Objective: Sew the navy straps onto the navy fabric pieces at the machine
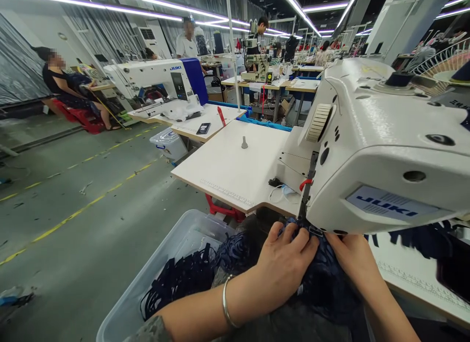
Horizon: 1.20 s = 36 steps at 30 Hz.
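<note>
Navy patterned fabric [325,278] is bunched under the head of a white JUKI sewing machine [396,156], close to its needle area. My left hand [284,263], with a silver bangle on the wrist, grips the fabric with curled fingers left of the needle bar. On the other side my right hand [354,256] holds the same fabric, its fingertips partly hidden by cloth and the machine head. More of the fabric hangs over my lap toward a clear plastic bin [121,288], where dark navy strips [179,278] lie heaped.
The white sewing table [227,160] bears a small grey piece [244,143] and a face mask [288,189]. Beyond are a phone [203,129], a red tool [221,116] and a second JUKI machine [154,80]. A person sits on a red stool [90,120] at left.
</note>
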Available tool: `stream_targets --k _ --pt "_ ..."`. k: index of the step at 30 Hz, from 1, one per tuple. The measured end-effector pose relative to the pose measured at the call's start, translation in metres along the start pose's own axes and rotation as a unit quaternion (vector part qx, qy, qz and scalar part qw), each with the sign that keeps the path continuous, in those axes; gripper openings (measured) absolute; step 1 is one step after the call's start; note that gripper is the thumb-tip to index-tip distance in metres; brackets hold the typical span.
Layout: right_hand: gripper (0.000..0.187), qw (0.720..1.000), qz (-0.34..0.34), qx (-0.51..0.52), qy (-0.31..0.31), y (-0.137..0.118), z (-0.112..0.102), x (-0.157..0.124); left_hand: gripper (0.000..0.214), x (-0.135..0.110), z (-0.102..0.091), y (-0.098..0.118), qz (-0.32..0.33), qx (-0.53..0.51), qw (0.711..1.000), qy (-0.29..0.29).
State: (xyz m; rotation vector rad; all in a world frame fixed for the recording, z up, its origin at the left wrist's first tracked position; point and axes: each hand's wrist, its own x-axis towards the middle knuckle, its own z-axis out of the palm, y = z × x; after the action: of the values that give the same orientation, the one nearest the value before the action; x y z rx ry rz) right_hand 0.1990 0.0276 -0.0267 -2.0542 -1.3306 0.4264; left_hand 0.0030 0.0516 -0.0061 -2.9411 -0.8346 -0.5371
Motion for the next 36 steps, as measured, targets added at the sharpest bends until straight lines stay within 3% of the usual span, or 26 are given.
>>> stream_targets --k 9,22,36 --pt "0.036 1.000 -0.017 -0.008 0.020 -0.0014 -0.0003 0.0006 0.034 -0.0013 0.0048 0.0077 -0.001 0.059 0.998 0.020" --pt "0.048 1.000 -0.002 0.001 -0.027 0.0077 0.0020 0.0019 0.030 -0.0001 0.0037 0.0078 -0.002 0.089 0.995 0.034" --pt "0.036 0.999 -0.039 0.014 0.009 0.0027 0.0059 0.0052 0.028 -0.0015 0.0045 0.0048 -0.017 0.082 0.996 0.036"
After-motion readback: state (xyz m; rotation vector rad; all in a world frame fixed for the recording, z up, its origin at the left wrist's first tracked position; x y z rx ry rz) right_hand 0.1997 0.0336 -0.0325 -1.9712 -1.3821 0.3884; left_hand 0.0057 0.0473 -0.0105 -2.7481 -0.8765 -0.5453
